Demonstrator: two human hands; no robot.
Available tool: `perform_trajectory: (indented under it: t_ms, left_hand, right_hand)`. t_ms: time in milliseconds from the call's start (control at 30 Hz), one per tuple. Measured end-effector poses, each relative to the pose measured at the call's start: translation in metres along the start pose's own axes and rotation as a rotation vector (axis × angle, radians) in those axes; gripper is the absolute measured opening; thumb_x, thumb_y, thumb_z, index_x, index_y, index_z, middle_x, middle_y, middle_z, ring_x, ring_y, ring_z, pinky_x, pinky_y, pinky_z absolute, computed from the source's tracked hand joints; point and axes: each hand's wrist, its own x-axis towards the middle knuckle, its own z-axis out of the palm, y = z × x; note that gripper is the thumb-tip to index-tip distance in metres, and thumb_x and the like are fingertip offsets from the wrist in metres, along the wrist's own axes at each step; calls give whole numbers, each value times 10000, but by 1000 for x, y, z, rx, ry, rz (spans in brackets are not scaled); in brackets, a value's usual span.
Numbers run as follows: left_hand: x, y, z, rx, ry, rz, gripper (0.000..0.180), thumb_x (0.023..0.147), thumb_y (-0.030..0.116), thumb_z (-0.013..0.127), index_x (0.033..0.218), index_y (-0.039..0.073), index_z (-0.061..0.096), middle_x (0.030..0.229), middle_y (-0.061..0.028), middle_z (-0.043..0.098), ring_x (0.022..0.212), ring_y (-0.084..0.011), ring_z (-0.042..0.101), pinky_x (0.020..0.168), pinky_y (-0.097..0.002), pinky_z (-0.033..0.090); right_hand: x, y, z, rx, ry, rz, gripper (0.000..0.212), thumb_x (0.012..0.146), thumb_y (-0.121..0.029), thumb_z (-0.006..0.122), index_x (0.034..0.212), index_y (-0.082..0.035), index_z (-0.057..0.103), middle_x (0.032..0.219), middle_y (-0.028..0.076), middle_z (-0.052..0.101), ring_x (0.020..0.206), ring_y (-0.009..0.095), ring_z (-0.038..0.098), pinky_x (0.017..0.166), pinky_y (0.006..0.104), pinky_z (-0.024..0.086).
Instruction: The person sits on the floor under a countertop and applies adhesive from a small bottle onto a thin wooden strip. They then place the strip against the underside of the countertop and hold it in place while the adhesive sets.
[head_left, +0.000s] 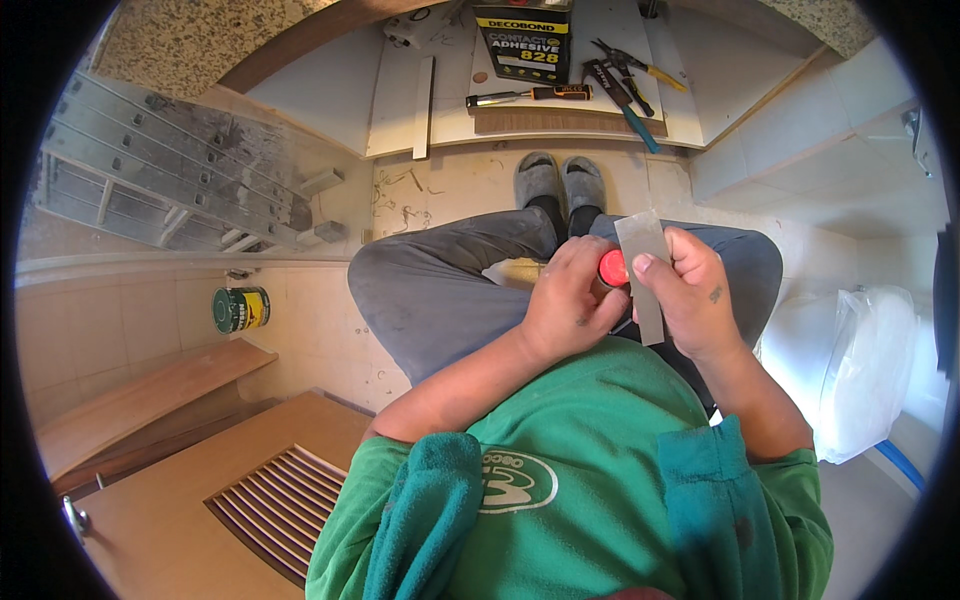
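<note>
Above my lap, my left hand [568, 300] is closed around a thing with a round, bright red end [613, 268]; the rest of it is hidden in my fingers, so its kind does not show. Close beside it, my right hand [690, 295] grips a thin, flat grey strip [640, 235] between thumb and fingers. The strip stands lengthwise, its lower end near my green shirt. The red end is right against the strip's left edge; whether they touch, I cannot tell.
Ahead, a cabinet base holds a black-and-yellow adhesive can [525, 45], a chisel [530, 95], a hammer [625, 105], pliers [625, 75] and a pale strip [424, 108]. A ladder [170, 165] and a green can [240, 309] are left, a louvred door [190, 440] lower left.
</note>
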Motion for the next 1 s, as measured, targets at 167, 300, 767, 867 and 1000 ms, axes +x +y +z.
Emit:
perform_trajectory:
  t_ms: [167,300,767,867,1000]
  left_hand:
    - [-1,-4,2,90,-6,26,418,727,52,737,1109,-29,587,1004,-200,630,918,-419,603,816,-479,513]
    - [-1,-4,3,110,-1,37,415,718,48,737,1096,-29,585,1002,-201,631,903,-414,600,809,-485,510]
    - [1,-8,-2,56,-45,14,334,789,1,743,1092,-15,603,980,-174,623,898,-373,623,810,-422,522]
    - [4,-11,-2,-147,-28,-29,298,831,-7,749,1098,-11,617,1008,-125,635,916,-270,640,835,-361,520]
    - [5,-3,-5,-360,-51,-164,255,861,-22,738,1093,-2,633,1056,-83,641,937,-165,622,844,-305,505]
  right_hand:
    - [4,6,1,-54,28,-27,85,979,-88,622,981,-8,650,804,-3,649,731,36,550,633,259,465]
    - [8,6,2,-67,30,-33,88,971,-85,624,980,-2,651,822,-5,657,739,40,552,635,262,466]
    - [14,6,-12,-379,47,-116,108,977,-108,653,953,-4,639,801,-29,614,716,20,493,620,234,435]
    - [10,-18,-14,-124,110,-217,107,994,-118,654,985,-12,648,846,-37,621,758,14,495,668,222,433]
    - [8,-28,-27,105,152,-255,120,1013,-134,650,1035,-16,655,919,-41,629,831,15,510,760,213,434]
